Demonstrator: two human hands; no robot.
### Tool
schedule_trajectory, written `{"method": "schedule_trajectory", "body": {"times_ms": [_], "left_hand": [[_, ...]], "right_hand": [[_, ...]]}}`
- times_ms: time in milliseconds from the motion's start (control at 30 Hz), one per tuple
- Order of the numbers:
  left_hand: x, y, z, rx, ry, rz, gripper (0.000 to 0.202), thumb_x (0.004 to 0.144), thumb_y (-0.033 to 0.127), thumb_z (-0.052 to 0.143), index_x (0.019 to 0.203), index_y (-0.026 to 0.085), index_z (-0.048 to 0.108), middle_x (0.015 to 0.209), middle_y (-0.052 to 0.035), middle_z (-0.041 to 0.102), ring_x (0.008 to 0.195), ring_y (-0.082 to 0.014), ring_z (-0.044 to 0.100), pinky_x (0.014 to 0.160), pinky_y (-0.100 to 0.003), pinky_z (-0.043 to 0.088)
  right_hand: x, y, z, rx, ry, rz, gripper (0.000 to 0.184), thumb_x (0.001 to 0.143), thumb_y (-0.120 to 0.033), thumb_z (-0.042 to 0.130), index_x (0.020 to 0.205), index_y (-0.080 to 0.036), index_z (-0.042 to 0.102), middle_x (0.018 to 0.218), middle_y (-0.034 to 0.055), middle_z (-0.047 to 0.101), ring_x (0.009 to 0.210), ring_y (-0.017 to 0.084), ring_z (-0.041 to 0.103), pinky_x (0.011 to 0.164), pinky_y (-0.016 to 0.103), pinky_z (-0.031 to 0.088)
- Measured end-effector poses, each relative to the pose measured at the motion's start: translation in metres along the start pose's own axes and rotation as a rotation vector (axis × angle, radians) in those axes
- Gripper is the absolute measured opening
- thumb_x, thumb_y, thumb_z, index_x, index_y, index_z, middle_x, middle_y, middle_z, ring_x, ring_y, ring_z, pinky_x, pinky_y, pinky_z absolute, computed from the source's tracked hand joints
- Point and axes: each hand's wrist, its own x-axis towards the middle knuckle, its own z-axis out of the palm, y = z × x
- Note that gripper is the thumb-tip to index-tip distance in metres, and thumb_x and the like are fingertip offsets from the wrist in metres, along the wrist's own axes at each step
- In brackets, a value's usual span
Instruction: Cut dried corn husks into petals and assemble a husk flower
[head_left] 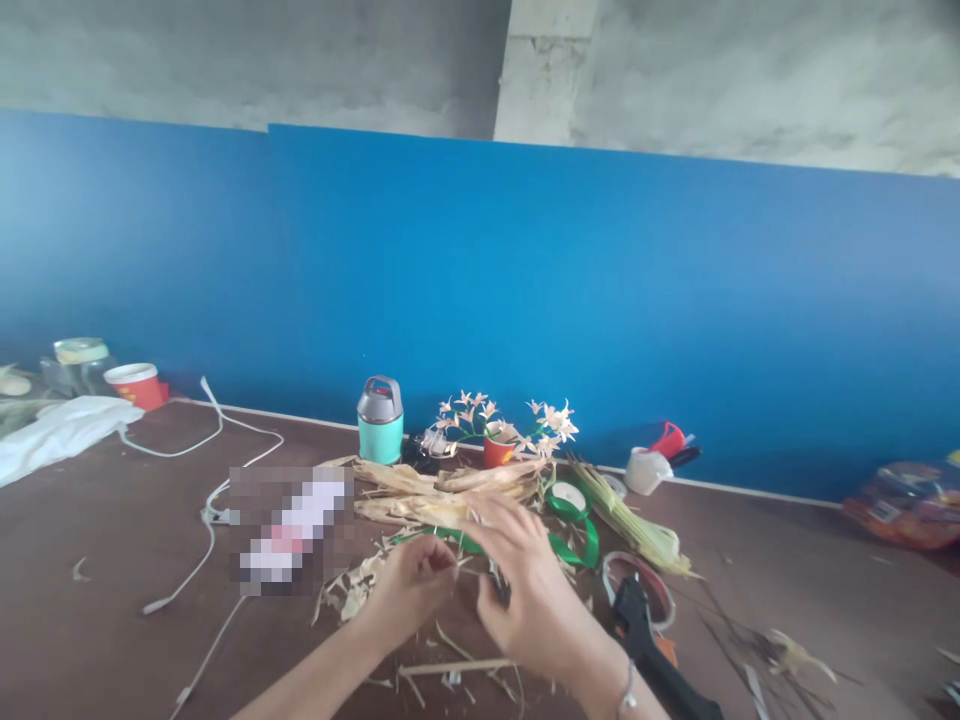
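My left hand (416, 582) is closed, its fingertips pinched together at the middle of the table. Whatever is in the pinch is too small and blurred to name. Just to the right, my right hand (519, 575) has its fingers stretched out and its thumb apart, and I see nothing held in it. Dried corn husks (409, 508) lie right behind both hands. Husk scraps (360, 590) are scattered beside the left hand, and a roll of green ribbon (568, 500) sits beyond the right hand. A black glue gun (637, 625) lies near my right wrist.
Behind the husks stand a turquoise container (380, 435) and a red cup (499, 450) with pale flowers (553, 425). Tape (670, 600) and a green husk bundle (637, 530) lie at right. A white cable (206, 540) runs across the left. A blue partition (480, 280) borders the table.
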Motion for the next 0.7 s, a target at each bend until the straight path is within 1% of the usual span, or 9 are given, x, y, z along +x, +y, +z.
{"method": "schedule_trajectory", "body": {"times_ms": [67, 133, 167, 200, 267, 400, 467, 600, 700], "left_hand": [[0.000, 0.000, 0.001, -0.013, -0.003, 0.020, 0.007, 0.064, 0.021, 0.052, 0.058, 0.017, 0.053, 0.056, 0.0036, 0.049, 0.056, -0.0124, 0.043, 0.052, -0.023, 0.031], [0.000, 0.001, 0.000, -0.020, -0.015, 0.033, 0.006, 0.064, 0.020, 0.052, 0.059, 0.017, 0.054, 0.057, 0.0034, 0.049, 0.057, -0.0127, 0.043, 0.053, -0.023, 0.031], [0.000, 0.002, 0.000, -0.024, -0.023, 0.036, 0.006, 0.064, 0.019, 0.052, 0.060, 0.016, 0.055, 0.057, 0.0031, 0.050, 0.058, -0.0129, 0.044, 0.053, -0.023, 0.032], [0.000, 0.003, -0.001, -0.033, -0.029, 0.039, 0.006, 0.064, 0.019, 0.052, 0.061, 0.016, 0.057, 0.058, 0.0028, 0.051, 0.059, -0.0132, 0.045, 0.054, -0.023, 0.033], [-0.001, 0.004, -0.002, -0.071, -0.039, 0.042, 0.007, 0.065, 0.019, 0.053, 0.063, 0.016, 0.059, 0.059, 0.0022, 0.053, 0.059, -0.0133, 0.047, 0.055, -0.023, 0.034], [-0.002, 0.005, -0.004, -0.164, -0.038, 0.026, 0.010, 0.068, 0.024, 0.058, 0.065, 0.016, 0.060, 0.057, 0.0030, 0.052, 0.056, -0.0122, 0.046, 0.054, -0.023, 0.034], [-0.002, 0.005, -0.003, -0.217, -0.042, 0.019, 0.013, 0.069, 0.028, 0.060, 0.065, 0.016, 0.059, 0.055, 0.0037, 0.051, 0.054, -0.0113, 0.044, 0.053, -0.022, 0.033], [-0.004, 0.003, -0.002, -0.412, -0.031, -0.007, 0.020, 0.070, 0.035, 0.065, 0.075, 0.016, 0.062, 0.063, 0.0023, 0.055, 0.058, -0.0111, 0.045, 0.055, -0.022, 0.035], [-0.004, 0.000, 0.000, -0.535, -0.021, -0.034, 0.027, 0.068, 0.037, 0.068, 0.088, 0.018, 0.065, 0.078, -0.0010, 0.060, 0.067, -0.0131, 0.050, 0.060, -0.023, 0.038]], "right_hand": [[-0.001, -0.011, 0.007, 0.004, -0.067, -0.041, 0.055, 0.067, -0.006, 0.049, 0.119, -0.022, 0.052, 0.132, 0.0051, 0.050, 0.126, 0.024, 0.034, 0.107, 0.043, 0.020], [-0.004, -0.012, 0.017, 0.010, -0.029, -0.013, 0.040, 0.071, -0.004, 0.050, 0.105, -0.023, 0.060, 0.106, 0.0034, 0.065, 0.113, 0.022, 0.047, 0.107, 0.043, 0.018], [-0.005, -0.009, 0.022, 0.007, -0.005, 0.011, 0.030, 0.073, -0.005, 0.051, 0.093, -0.024, 0.063, 0.091, 0.0021, 0.068, 0.104, 0.020, 0.053, 0.106, 0.043, 0.018], [-0.006, -0.005, 0.026, 0.002, 0.021, 0.033, 0.022, 0.075, -0.007, 0.053, 0.084, -0.024, 0.064, 0.081, 0.0010, 0.068, 0.095, 0.019, 0.056, 0.105, 0.043, 0.018], [-0.006, 0.001, 0.031, 0.004, 0.069, 0.066, 0.016, 0.077, -0.010, 0.055, 0.071, -0.023, 0.063, 0.069, -0.0009, 0.065, 0.080, 0.017, 0.057, 0.103, 0.045, 0.019], [-0.004, 0.004, 0.029, 0.093, 0.128, 0.141, 0.019, 0.075, -0.008, 0.056, 0.065, -0.023, 0.062, 0.065, -0.0025, 0.065, 0.072, 0.015, 0.058, 0.100, 0.044, 0.021], [-0.002, 0.002, 0.026, 0.169, 0.121, 0.214, 0.018, 0.073, -0.007, 0.056, 0.065, -0.022, 0.063, 0.067, -0.0018, 0.066, 0.071, 0.016, 0.059, 0.097, 0.042, 0.026], [0.001, -0.002, 0.027, 0.425, 0.081, 0.433, 0.014, 0.070, -0.012, 0.054, 0.064, -0.018, 0.064, 0.066, 0.0009, 0.066, 0.069, 0.018, 0.059, 0.075, 0.030, 0.041], [0.002, -0.004, 0.031, 0.650, 0.037, 0.567, 0.014, 0.071, -0.019, 0.053, 0.066, -0.016, 0.066, 0.065, 0.0017, 0.066, 0.065, 0.017, 0.058, 0.063, 0.024, 0.042]]}}
